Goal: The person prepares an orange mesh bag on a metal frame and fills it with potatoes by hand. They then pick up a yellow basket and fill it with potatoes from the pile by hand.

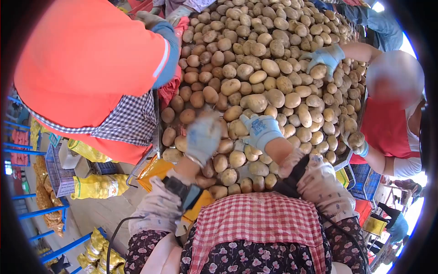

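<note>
Nearest: the wearer's red-checked apron [258,223] over a floral top, both sleeved forearms reaching out onto the potatoes [255,86].

Left hand [203,137], gloved and motion-blurred, palm down over the near-left potatoes close to the tabletop's edge [157,137]. Fingers look loosely curled; cannot tell whether it grips one or only rests on them.

Right hand [261,130], in a blue-and-white glove, sits just right of it, fingers curled down into the heap, apparently closing on a potato beneath. The potato itself is hidden by the glove.

Below the near edge, an orange-yellow sack or bag [157,171] hangs at the tabletop's near-left corner; contents not visible.

Progress, judged from this view: early to middle. The pile is thick, covers the whole tabletop from near to far, and no bare patch shows. Most of the potatoes are yet to be handled.

Mid left: a co-worker in an orange top [86,59] with a checked apron leans over the left edge, a gloved hand [150,20] at the far left.

Mid right: a person in red [388,123], one blue-gloved hand [324,57] on the pile, the other hand [356,141] holding a potato at the right edge.

Far: more potatoes, and part of someone in denim [378,25].
</note>
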Motion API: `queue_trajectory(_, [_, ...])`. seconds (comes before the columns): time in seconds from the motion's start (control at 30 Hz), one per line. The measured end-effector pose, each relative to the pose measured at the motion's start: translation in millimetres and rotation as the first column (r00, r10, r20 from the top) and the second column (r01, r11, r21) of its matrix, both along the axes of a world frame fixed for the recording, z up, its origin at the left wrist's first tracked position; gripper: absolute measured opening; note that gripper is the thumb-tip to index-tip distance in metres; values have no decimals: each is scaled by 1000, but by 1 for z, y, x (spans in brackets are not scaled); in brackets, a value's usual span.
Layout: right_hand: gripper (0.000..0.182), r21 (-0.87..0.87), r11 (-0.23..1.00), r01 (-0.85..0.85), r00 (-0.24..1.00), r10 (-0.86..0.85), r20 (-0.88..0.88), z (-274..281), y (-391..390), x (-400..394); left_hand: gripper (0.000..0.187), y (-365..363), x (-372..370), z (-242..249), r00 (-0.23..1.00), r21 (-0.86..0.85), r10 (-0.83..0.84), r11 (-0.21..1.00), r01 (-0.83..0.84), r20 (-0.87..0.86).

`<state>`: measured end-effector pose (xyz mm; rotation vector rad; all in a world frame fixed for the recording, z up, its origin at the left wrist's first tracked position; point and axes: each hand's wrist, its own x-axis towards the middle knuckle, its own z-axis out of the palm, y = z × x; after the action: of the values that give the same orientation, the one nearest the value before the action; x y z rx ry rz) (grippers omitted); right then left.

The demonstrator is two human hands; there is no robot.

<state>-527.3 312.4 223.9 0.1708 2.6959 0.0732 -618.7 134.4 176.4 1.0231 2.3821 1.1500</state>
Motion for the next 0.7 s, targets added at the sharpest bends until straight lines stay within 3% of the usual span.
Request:
queue_trajectory(0.03, [67, -18, 1000, -21, 999, 22, 26, -8, 2, -5, 53, 5, -21, -6, 949, 10, 132, 991, -135, -287])
queue_trajectory(0.07, [67, -18, 1000, -18, 1000, 19, 20, -8, 1, -8, 50, 13, -45, -17, 798, 63, 247, 965, -255, -550])
queue_trajectory(0.13, [67, -99, 995, -24, 1000, 24, 5, -4, -4, -9, 43, 27, -90, -41, 766, -133, 209, 925, -357, -608])
queue_trajectory(0.17, [65, -114, 994, 0, 998, -8, -70, -7, -4, -6, 43, 33, -107, -33, 763, -122, 215, 926, -358, -610])
queue_trajectory(0.2, [65, -105, 994, -2, 997, -6, -74, -8, 1, -3, 42, 38, -122, -26, 879, -244, 210, 910, -336, -427])
queue_trajectory(0.23, [63, -220, 975, 30, 994, -52, -97, -4, 5, -1, 40, 41, -134, -18, 952, -360, 212, 889, -281, -219])
queue_trajectory(0.27, [61, -336, 940, 59, 989, -101, -110, -2, 8, 3, 40, 44, -144, -14, 954, -361, 213, 890, -279, -213])
queue_trajectory(0.3, [59, -462, 879, 117, 970, -202, -139, -2, 10, 8, 41, 46, -154, -9, 980, -472, 102, 865, -172, -169])
queue_trajectory(0.33, [59, -461, 880, 115, 971, -198, -136, 0, 13, 10, 41, 47, -161, -8, 994, -572, -5, 818, -61, -114])
queue_trajectory(0.37, [63, -535, 822, 195, 938, -315, -142, 1, 15, 14, 44, 45, -161, -9, 993, -569, -51, 822, -17, -103])
queue_trajectory(0.43, [63, -661, 697, 277, 837, -512, -190, -5, 22, 23, 47, 47, -152, -7, 986, -621, -93, 784, -13, -138])
queue_trajectory(0.47, [63, -663, 695, 279, 837, -515, -187, -17, 28, 28, 50, 51, -145, -5, 976, -670, -137, 742, -12, -170])
queue_trajectory(0.53, [57, -887, 393, 242, 684, -718, -131, -37, 43, 36, 57, 58, -139, -10, 967, -674, -118, 736, -67, -226])
queue_trajectory(0.57, [54, -975, 14, 220, 719, -678, 152, -32, 50, 39, 56, 58, -133, -9, 978, -618, -8, 776, -126, -208])
queue_trajectory(0.6, [54, -977, 19, 214, 725, -673, 146, -32, 52, 43, 56, 54, -126, -9, 978, -561, 101, 806, -189, -184])
queue_trajectory(0.63, [56, -920, -382, 93, 696, -636, 334, -31, 53, 47, 49, 43, -113, -18, 937, -239, 289, 913, -331, -196])
queue_trajectory(0.67, [58, -695, -717, -46, 692, -525, 495, -33, 53, 49, 39, 44, -84, 23, 927, -203, 366, 905, -375, -84])
queue_trajectory(0.7, [58, -692, -720, -52, 690, -527, 496, -33, 50, 50, 31, 48, -56, 26, 956, 129, 290, 948, -292, 36])
